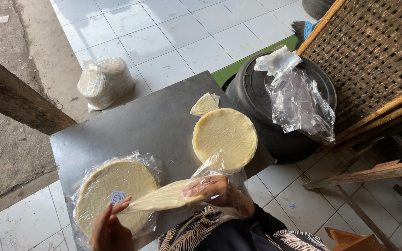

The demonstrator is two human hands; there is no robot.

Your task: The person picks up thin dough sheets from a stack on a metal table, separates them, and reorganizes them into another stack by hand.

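My right hand (217, 193), inside a clear plastic bag (219, 169), grips one end of a thin pale round wafer sheet (164, 197). My left hand (110, 227) holds the other end with its fingertips. Below lies a bagged stack of round wafers (112, 188) with a small white label (117, 197), on a grey metal table (136, 125). A bare stack of round wafers (224, 137) sits at the table's right edge, with broken wafer pieces (204, 104) just behind it.
A black drum (257, 93) stands right of the table with loose clear plastic bags (298, 102) on its lid. A woven bamboo frame (373, 51) leans at right. A filled plastic sack (104, 82) sits on the white tiled floor behind the table.
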